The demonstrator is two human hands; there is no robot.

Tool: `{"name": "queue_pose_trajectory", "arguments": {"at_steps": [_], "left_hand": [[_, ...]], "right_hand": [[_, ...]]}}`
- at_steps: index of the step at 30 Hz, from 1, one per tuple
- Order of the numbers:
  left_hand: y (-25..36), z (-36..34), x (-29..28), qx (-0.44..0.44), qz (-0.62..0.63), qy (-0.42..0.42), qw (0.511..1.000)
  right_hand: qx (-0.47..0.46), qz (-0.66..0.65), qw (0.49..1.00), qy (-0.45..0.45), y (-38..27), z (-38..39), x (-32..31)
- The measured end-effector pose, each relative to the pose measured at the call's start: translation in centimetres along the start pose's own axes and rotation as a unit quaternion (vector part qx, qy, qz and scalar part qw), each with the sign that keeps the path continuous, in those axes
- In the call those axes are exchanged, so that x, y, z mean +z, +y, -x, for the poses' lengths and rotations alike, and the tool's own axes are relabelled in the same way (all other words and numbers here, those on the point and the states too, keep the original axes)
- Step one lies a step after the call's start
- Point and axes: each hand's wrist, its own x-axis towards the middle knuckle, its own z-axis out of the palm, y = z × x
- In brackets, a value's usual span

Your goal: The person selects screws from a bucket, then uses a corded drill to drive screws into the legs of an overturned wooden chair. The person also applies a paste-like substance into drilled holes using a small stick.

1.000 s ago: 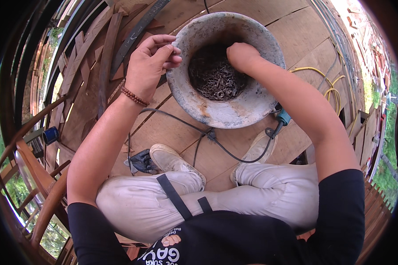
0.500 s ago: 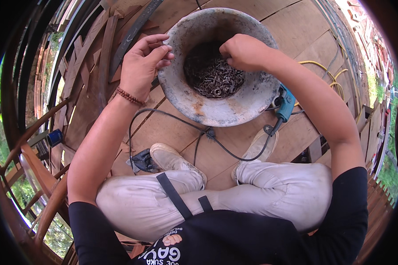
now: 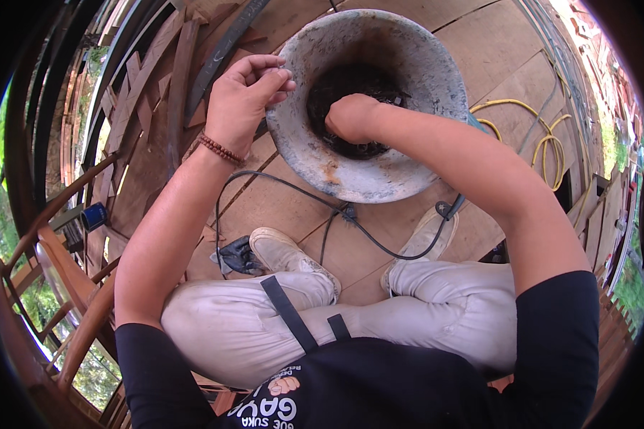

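My left hand (image 3: 249, 89) is raised at the left rim of a worn grey basin (image 3: 365, 187), its thumb and fingers pinched together. Whatever it may hold is too small to make out. Deep in the basin, my right hand (image 3: 353, 118) reaches down with curled fingers into a dark heap of small metal fasteners (image 3: 358, 149), which look like screws or bolts. Its fingertips are hidden behind the hand and among the pieces.
A teal power tool (image 3: 479, 123) is mostly hidden behind my right forearm; its black cord (image 3: 286, 189) loops across the boards. A yellow cord (image 3: 551, 143) lies to the right. Wood pieces (image 3: 182, 79) are piled left, and a black glove-like item (image 3: 237, 256) rests by my shoe (image 3: 283, 250).
My right hand has moved down and left, deeper into the basin onto the fasteners. My left hand stays pinched by the rim. The view has shifted slightly, and the power tool is now mostly covered.
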Motion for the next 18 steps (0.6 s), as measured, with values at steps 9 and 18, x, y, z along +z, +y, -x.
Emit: {"name": "queue_pose_trajectory", "arguments": {"at_steps": [9, 18], "left_hand": [[-0.1, 0.0, -0.2, 0.011, 0.014, -0.017, 1.0], [-0.1, -0.1, -0.4, -0.002, 0.028, -0.005, 1.0]], "right_hand": [[0.013, -0.197, 0.967, 0.159, 5.9, 1.9, -0.4], [0.001, -0.214, 0.956, 0.199, 5.5, 4.4, -1.6]]}}
